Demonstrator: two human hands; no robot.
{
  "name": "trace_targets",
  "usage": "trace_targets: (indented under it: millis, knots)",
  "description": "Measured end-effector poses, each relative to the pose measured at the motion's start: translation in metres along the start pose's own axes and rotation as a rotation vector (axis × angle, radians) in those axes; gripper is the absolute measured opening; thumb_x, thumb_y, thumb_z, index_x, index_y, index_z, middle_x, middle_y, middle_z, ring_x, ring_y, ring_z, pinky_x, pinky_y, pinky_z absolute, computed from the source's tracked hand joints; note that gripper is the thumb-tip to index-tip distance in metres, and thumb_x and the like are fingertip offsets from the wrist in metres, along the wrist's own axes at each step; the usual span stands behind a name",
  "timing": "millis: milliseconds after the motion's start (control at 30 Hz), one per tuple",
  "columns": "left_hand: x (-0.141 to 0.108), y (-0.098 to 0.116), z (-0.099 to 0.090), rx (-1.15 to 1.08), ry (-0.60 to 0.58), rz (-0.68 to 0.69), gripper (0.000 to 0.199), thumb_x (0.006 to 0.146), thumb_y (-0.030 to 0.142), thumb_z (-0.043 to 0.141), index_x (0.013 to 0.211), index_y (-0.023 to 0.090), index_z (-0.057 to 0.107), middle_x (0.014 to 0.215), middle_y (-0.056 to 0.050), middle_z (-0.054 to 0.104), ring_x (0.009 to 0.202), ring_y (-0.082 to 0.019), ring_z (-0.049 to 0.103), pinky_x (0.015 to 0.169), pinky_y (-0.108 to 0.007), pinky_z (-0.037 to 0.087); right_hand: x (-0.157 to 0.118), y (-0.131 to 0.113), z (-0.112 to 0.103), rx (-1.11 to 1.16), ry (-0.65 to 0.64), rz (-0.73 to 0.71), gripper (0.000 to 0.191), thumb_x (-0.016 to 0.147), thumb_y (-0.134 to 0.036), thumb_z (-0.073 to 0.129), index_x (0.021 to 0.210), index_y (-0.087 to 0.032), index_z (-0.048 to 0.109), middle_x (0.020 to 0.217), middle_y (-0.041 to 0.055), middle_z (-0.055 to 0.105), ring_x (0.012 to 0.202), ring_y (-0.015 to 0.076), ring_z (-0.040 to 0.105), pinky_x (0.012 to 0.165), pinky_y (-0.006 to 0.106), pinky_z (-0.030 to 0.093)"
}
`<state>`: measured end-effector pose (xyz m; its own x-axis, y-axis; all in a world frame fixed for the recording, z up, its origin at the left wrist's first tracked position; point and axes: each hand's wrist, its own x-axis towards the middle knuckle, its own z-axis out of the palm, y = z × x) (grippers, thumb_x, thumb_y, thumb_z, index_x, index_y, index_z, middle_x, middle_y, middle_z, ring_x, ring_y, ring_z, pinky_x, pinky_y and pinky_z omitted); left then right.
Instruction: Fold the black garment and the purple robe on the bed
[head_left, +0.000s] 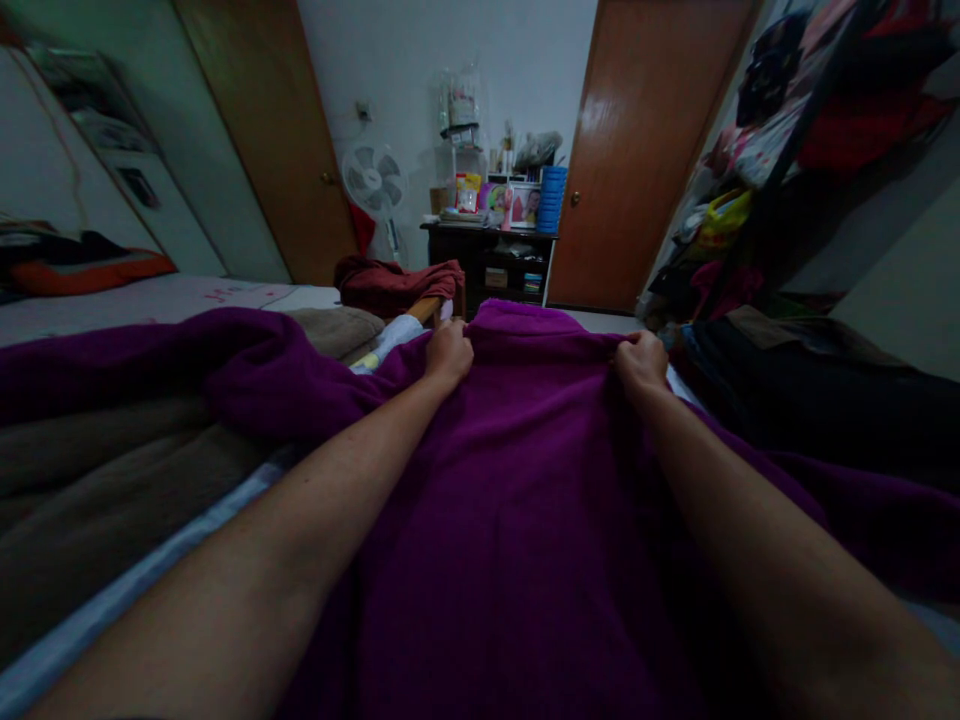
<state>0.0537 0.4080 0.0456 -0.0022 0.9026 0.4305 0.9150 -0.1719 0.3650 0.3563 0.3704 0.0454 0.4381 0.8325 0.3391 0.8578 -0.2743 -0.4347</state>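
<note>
A large purple garment (517, 480), with sleeves stretching out to both sides and a fuzzy lining at its collar end, lies spread in front of me. My left hand (450, 355) is closed on its upper edge, left of the collar. On the right of the collar, my right hand (641, 362) pinches the same edge. The cloth between the two hands is pulled fairly flat. Fingertips of both hands are partly hidden in the fabric.
Brown cloth (112, 470) lies under the left sleeve. Dark folded clothes (810, 390) are at the right, and a reddish cloth (397, 285) sits farther ahead. Beyond stand a white fan (373, 180), a dark shelf (487, 265) and a wooden door (649, 150).
</note>
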Motion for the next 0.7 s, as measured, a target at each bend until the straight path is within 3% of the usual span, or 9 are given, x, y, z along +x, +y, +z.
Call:
trace_targets:
  millis: [100,200,333,433,567,700]
  knots:
    - [-0.003,0.008,0.004,-0.028,0.077,0.059,0.038,0.084,0.011,0.041,0.119,0.016,0.055,0.121,-0.012,0.055,0.115,-0.024,0.053,0.103,-0.035,0.04,-0.006,-0.006,-0.01,0.115,0.143,0.098,0.038,0.082,-0.023,0.042,0.114,-0.014,0.059,0.11,0.015,0.067,0.103,0.0268,0.062,0.089,0.033,0.045]
    - [-0.012,0.003,0.022,0.011,0.052,0.133,0.049,0.084,0.016,0.046,0.134,0.015,0.041,0.135,-0.013,0.046,0.127,-0.025,0.044,0.11,-0.036,0.033,-0.017,-0.009,-0.002,0.133,0.118,0.05,0.04,0.082,-0.025,0.042,0.119,-0.013,0.053,0.11,0.0153,0.066,0.104,0.0279,0.061,0.091,0.034,0.043]
    - [-0.033,-0.017,0.057,0.156,-0.249,0.177,0.076,0.083,0.031,0.055,0.147,0.013,0.018,0.154,-0.016,0.024,0.14,-0.029,0.028,0.116,-0.039,0.022,-0.036,0.001,0.037,0.064,-0.113,-0.035,0.05,0.084,-0.031,0.047,0.13,-0.01,0.042,0.116,0.0178,0.064,0.107,0.0292,0.06,0.091,0.034,0.043]
    - [-0.047,-0.028,0.074,0.217,-0.409,0.167,0.075,0.088,0.038,0.047,0.15,0.013,0.013,0.158,-0.016,0.018,0.142,-0.029,0.026,0.116,-0.042,0.019,-0.049,0.014,0.068,-0.025,-0.275,-0.089,0.059,0.085,-0.036,0.051,0.135,-0.009,0.035,0.128,0.0197,0.057,0.117,0.0292,0.055,0.097,0.034,0.041]
    - [-0.047,-0.029,0.073,0.269,-0.394,0.213,0.076,0.087,0.039,0.047,0.151,0.016,0.013,0.158,-0.014,0.019,0.143,-0.028,0.025,0.117,-0.041,0.015,-0.057,0.024,0.087,-0.077,-0.305,-0.146,0.07,0.085,-0.038,0.051,0.142,-0.005,0.025,0.139,0.0213,0.047,0.127,0.0298,0.046,0.104,0.035,0.035]
    - [-0.037,-0.027,0.061,0.315,-0.343,0.255,0.082,0.085,0.04,0.05,0.151,0.012,0.011,0.16,-0.015,0.012,0.144,-0.028,0.023,0.118,-0.041,0.013,-0.053,0.02,0.078,-0.056,-0.225,-0.202,0.071,0.086,-0.037,0.05,0.143,-0.005,0.022,0.14,0.0217,0.045,0.129,0.0304,0.043,0.105,0.036,0.034]
